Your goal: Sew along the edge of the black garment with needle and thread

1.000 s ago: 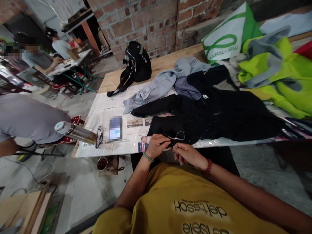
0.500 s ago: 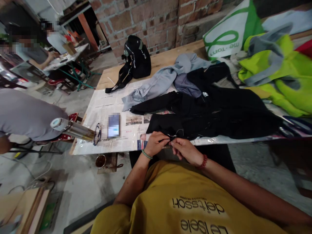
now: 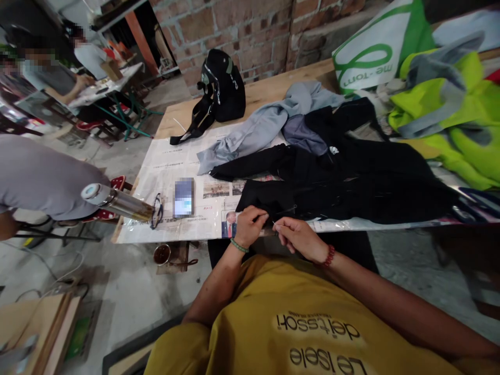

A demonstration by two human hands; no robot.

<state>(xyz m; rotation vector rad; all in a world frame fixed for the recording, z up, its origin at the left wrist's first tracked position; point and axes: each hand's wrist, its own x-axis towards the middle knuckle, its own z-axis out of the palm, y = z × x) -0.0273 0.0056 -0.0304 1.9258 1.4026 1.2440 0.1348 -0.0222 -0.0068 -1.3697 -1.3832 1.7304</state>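
Observation:
A black garment (image 3: 383,177) lies spread along the front of the table, with pale stitches or threads on it. At its near left corner my left hand (image 3: 250,226) pinches the cloth edge between thumb and fingers. Just to the right, my right hand (image 3: 300,238) is closed in a pinch on a thin pale sliver that looks like a needle (image 3: 274,223). A fine thread (image 3: 288,210) shows faintly over the black cloth near the fingertips. A small gap separates the two hands.
On the newspaper-covered table (image 3: 136,229) are a phone (image 3: 183,198), glasses (image 3: 157,211) and a tilted-looking flask (image 3: 117,202). Behind lie grey cloth (image 3: 269,117), a black bag (image 3: 224,86), a green-white bag (image 3: 375,52) and yellow-green clothing (image 3: 461,125). A person (image 3: 47,177) sits at left.
My right hand has drawn slightly away from my left hand, opening a gap between the fingertips. My left hand stays at the cloth edge. The view has shifted slightly.

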